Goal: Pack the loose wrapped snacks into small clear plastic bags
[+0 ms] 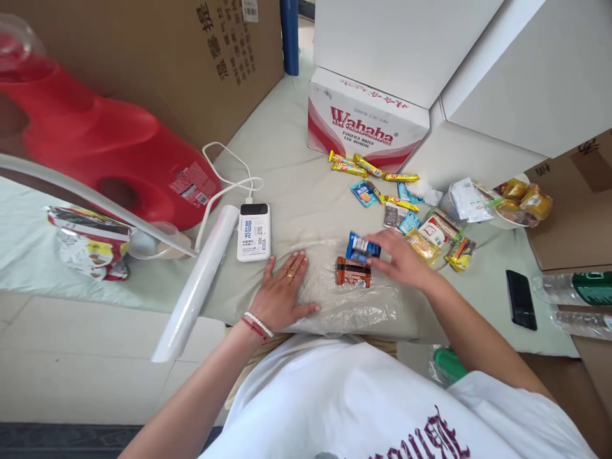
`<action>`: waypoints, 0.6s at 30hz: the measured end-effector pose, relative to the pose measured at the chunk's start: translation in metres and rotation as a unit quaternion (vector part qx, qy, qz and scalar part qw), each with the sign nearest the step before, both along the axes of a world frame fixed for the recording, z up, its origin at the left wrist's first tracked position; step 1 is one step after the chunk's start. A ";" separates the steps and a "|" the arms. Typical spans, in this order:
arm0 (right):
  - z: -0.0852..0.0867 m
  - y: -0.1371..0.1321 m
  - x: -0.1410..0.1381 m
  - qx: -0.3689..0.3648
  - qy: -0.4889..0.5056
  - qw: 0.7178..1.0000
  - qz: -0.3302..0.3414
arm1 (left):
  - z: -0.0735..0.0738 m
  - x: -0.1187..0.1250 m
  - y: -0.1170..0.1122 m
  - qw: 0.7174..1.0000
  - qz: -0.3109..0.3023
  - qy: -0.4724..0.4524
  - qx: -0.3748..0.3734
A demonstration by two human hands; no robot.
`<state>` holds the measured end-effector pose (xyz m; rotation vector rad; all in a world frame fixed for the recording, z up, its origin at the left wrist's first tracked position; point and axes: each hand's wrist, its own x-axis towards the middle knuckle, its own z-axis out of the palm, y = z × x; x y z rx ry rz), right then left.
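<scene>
A small blue, glossy wrapped packet (356,247) is pinched in the person's right hand (399,256), whose thumb and fingers are clamped on its right end. Its long axis runs mostly left to right across the person's front, the free end pointing left and slightly away from the body. It is above the crumpled, clear plastic film (368,312) spread at the near edge of the pale green cloth-covered surface (291,172). Just nearer the body, a brown, nearly square wrapped packet (352,274) lies on the film, its sides roughly square to the person; the blue one overlaps its far edge in view, and whether they touch cannot be told. The left hand (282,296) holds nothing, pressed palm down at the film's left side, fingers slightly apart and pointing away.

Left of that hand lie a white, rectangular power bank (254,237) with a cable and a long, whitish roll (196,287) slanting over the near edge. Beyond the right hand, small yellow, blue and brown snack packets (404,204) crowd the way to a white and red cardboard carton (368,121). Farther right are a bowl of wrapped food (523,204) and a black phone (521,299).
</scene>
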<state>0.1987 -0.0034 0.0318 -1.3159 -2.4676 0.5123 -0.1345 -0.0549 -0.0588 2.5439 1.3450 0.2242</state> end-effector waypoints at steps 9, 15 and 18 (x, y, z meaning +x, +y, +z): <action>-0.010 -0.031 -0.046 -0.083 -0.180 0.980 0.004 | -0.002 0.002 0.000 1.000 0.005 -0.003 0.006; -0.002 -0.038 -0.055 -0.062 -0.245 0.968 -0.004 | -0.003 0.002 -0.001 1.000 0.005 -0.003 0.002; 0.001 -0.036 -0.057 -0.044 -0.226 0.973 0.007 | -0.005 0.001 0.000 1.000 0.002 -0.010 0.011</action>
